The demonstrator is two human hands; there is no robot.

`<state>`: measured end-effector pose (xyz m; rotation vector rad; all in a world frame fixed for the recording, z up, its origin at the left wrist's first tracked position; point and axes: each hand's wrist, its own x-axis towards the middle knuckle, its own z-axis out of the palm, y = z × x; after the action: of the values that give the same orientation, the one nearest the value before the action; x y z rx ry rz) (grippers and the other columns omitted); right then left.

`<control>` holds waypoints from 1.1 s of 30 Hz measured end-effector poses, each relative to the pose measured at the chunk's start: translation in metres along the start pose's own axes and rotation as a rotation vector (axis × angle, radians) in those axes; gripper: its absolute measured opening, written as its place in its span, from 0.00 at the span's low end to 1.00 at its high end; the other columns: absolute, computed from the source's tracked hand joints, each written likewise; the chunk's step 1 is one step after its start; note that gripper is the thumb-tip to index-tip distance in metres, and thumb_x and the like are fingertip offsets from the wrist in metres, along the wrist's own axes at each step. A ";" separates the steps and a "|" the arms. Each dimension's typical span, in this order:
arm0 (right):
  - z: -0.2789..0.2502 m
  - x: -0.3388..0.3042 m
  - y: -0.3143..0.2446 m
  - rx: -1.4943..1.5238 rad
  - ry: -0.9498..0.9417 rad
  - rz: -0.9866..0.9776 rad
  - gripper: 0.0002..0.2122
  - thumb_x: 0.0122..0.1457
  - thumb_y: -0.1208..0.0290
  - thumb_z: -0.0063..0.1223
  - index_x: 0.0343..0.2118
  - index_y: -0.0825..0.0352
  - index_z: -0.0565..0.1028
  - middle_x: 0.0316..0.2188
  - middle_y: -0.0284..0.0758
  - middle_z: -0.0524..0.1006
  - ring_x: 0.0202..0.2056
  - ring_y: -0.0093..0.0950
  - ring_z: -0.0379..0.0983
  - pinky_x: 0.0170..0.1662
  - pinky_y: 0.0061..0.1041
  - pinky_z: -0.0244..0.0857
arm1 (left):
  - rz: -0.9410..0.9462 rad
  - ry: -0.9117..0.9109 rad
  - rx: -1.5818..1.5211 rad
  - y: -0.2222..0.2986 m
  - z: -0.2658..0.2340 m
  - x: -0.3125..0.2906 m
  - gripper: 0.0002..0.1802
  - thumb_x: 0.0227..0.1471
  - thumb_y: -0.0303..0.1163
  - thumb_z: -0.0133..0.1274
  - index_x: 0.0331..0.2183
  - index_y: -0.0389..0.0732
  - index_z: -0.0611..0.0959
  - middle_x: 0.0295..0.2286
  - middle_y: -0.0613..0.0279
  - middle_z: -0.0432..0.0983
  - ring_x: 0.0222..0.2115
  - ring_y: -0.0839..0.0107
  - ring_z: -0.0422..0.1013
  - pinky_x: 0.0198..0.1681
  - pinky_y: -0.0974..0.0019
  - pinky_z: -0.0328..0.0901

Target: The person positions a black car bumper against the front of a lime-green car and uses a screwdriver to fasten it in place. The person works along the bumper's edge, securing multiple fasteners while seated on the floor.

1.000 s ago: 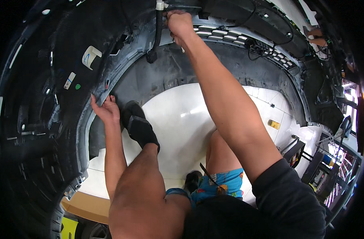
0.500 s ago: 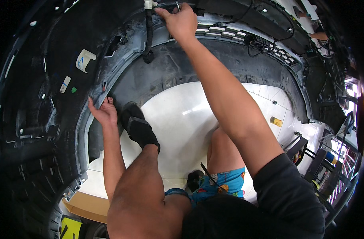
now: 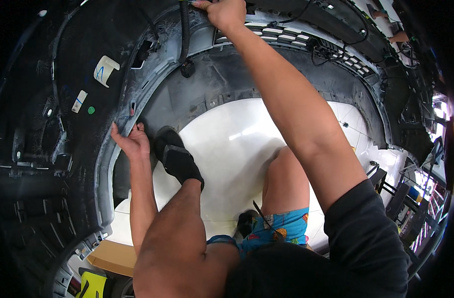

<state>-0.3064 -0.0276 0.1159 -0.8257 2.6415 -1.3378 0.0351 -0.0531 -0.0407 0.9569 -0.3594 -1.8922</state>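
Note:
A large black plastic car bumper (image 3: 83,159), its inner side facing me, curves around my legs. At the left, my left hand (image 3: 133,144) grips the bumper's pale, dusty rim, thumb on one side and fingers curled around the edge. My right hand (image 3: 227,15) is at the top, partly cut off by the picture's edge, with its fingers bent at the bumper's far part. What those fingers hold is hidden. Just left of it hangs a black corrugated hose (image 3: 185,35) with a dark connector (image 3: 187,68) at its lower end.
A honeycomb grille (image 3: 286,37) and loose black cables (image 3: 326,62) lie right of my right arm. My sandalled foot (image 3: 177,156) stands on the white floor (image 3: 227,149) inside the curve. A cardboard box (image 3: 112,257) and a yellow-green object (image 3: 93,284) sit at lower left; a rack (image 3: 410,208) stands at right.
My right hand sits higher in the picture, its fingers now partly out of view. The view has shifted slightly; my left hand stays on the bumper's rim.

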 end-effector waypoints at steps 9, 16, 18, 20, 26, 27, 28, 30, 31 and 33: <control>-0.017 0.015 0.002 -0.218 -0.090 0.025 0.32 0.38 0.48 0.73 0.42 0.70 0.80 0.39 0.48 0.81 0.45 0.43 0.78 0.47 0.38 0.70 | -0.011 0.036 -0.031 -0.002 -0.003 0.006 0.24 0.56 0.53 0.50 0.49 0.50 0.73 0.48 0.68 0.75 0.47 0.70 0.70 0.38 0.66 0.55; -0.043 0.020 0.005 -0.345 -0.276 -0.147 0.22 0.52 0.55 0.64 0.40 0.71 0.79 0.36 0.51 0.80 0.39 0.46 0.79 0.43 0.40 0.70 | -0.002 0.080 -0.002 -0.006 0.002 0.003 0.27 0.55 0.55 0.50 0.51 0.51 0.72 0.48 0.69 0.74 0.45 0.73 0.69 0.38 0.66 0.54; -0.054 0.003 -0.007 -0.240 -0.272 -0.268 0.13 0.58 0.64 0.56 0.38 0.71 0.79 0.28 0.50 0.80 0.30 0.43 0.78 0.37 0.39 0.69 | 0.018 0.109 -0.010 0.000 0.003 0.003 0.26 0.56 0.55 0.50 0.51 0.52 0.72 0.48 0.70 0.75 0.44 0.74 0.69 0.37 0.67 0.55; -0.093 0.011 -0.022 -0.224 -0.007 -0.505 0.13 0.60 0.65 0.54 0.39 0.70 0.78 0.26 0.47 0.79 0.28 0.39 0.77 0.35 0.35 0.69 | 0.005 0.046 0.003 0.005 0.002 0.008 0.26 0.55 0.54 0.51 0.51 0.51 0.72 0.48 0.70 0.75 0.44 0.74 0.70 0.37 0.68 0.55; -0.162 0.083 -0.054 -0.412 0.036 -0.758 0.28 0.48 0.48 0.65 0.37 0.75 0.79 0.37 0.51 0.80 0.42 0.47 0.78 0.46 0.38 0.69 | -0.038 0.048 -0.041 -0.005 0.006 0.006 0.25 0.55 0.53 0.53 0.49 0.51 0.73 0.47 0.69 0.75 0.44 0.74 0.71 0.38 0.68 0.56; -0.162 0.083 -0.067 -0.496 -0.153 -0.665 0.29 0.49 0.45 0.63 0.36 0.74 0.80 0.36 0.52 0.80 0.41 0.47 0.78 0.46 0.39 0.69 | -0.029 0.046 -0.038 -0.003 0.005 0.004 0.25 0.55 0.53 0.53 0.49 0.51 0.73 0.47 0.69 0.75 0.44 0.74 0.70 0.38 0.68 0.56; -0.163 0.084 -0.081 -0.562 -0.209 -0.598 0.29 0.49 0.45 0.63 0.36 0.74 0.80 0.35 0.52 0.80 0.41 0.48 0.78 0.45 0.40 0.69 | -0.037 0.031 -0.046 0.000 0.005 0.007 0.25 0.55 0.53 0.53 0.49 0.51 0.73 0.46 0.69 0.75 0.44 0.74 0.70 0.38 0.68 0.56; -0.163 0.074 -0.101 -0.679 -0.338 -0.459 0.29 0.48 0.44 0.63 0.35 0.74 0.80 0.34 0.53 0.80 0.40 0.48 0.77 0.44 0.41 0.69 | -0.013 0.058 -0.039 0.003 0.005 0.006 0.25 0.55 0.53 0.53 0.49 0.51 0.73 0.46 0.69 0.75 0.45 0.74 0.70 0.38 0.68 0.56; -0.160 0.071 -0.098 -0.660 -0.298 -0.505 0.29 0.48 0.44 0.64 0.34 0.74 0.80 0.33 0.53 0.79 0.39 0.49 0.77 0.43 0.41 0.68 | -0.004 0.068 -0.035 0.004 0.006 0.006 0.25 0.55 0.53 0.53 0.50 0.51 0.73 0.47 0.69 0.75 0.45 0.74 0.70 0.38 0.68 0.56; -0.158 0.069 -0.085 -0.636 -0.212 -0.577 0.29 0.47 0.45 0.64 0.33 0.74 0.79 0.31 0.54 0.79 0.37 0.49 0.77 0.42 0.41 0.68 | -0.033 0.079 -0.053 0.003 0.009 0.004 0.26 0.54 0.53 0.53 0.50 0.52 0.72 0.47 0.69 0.74 0.46 0.74 0.70 0.39 0.67 0.57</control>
<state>-0.3752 0.0132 0.2915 -1.7870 2.7646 -0.3688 0.0298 -0.0594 -0.0350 1.0045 -0.2462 -1.8782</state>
